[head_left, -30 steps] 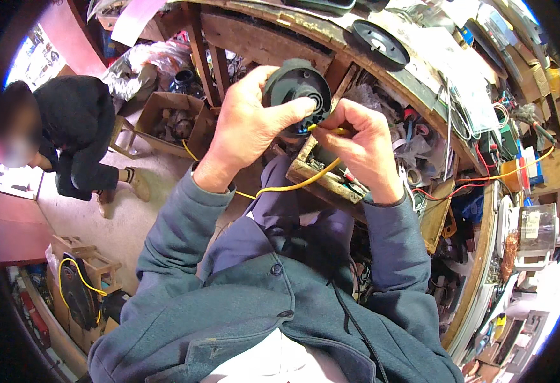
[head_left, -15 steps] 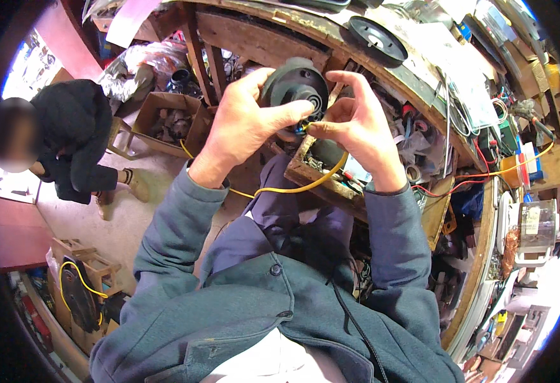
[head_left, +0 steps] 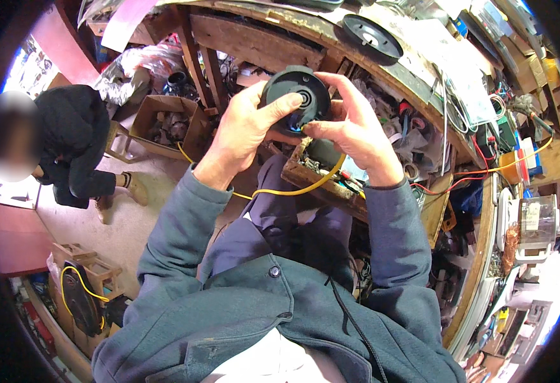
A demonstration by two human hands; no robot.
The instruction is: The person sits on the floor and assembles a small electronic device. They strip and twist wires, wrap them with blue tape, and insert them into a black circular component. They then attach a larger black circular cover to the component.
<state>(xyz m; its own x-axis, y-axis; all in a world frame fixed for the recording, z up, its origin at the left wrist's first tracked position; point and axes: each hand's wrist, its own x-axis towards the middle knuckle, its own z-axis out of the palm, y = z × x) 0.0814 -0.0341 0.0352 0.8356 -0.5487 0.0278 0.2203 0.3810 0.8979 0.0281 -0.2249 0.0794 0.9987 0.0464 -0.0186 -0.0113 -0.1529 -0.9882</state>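
A round black kettle base (head_left: pixel 315 96), with concentric rings at its middle, is held up before me over my knees. My left hand (head_left: pixel 236 131) is closed on its left side, the thumb pressed across its face near the rings. At its lower edge, thin blue and yellow wires (head_left: pixel 298 126) show by the right thumb tip. My right hand (head_left: pixel 368 137) is closed around the lower right edge, its thumb and fingers at the wires; the exact pinch is hidden. A yellow cord (head_left: pixel 293 190) hangs from beneath the right hand and runs left across my thigh.
A black round cover (head_left: pixel 372 39) lies on the cluttered wooden bench (head_left: pixel 280 20) ahead. Below stands a wooden drawer (head_left: pixel 331 185) of small parts. At left are a cardboard box (head_left: pixel 143 124) and a seated person (head_left: pixel 69 140). Red and yellow cables (head_left: pixel 452 185) cross the right side.
The kettle base has tilted so its ringed face shows more fully toward me. My left thumb has slid up to the rings, and both hands keep their hold.
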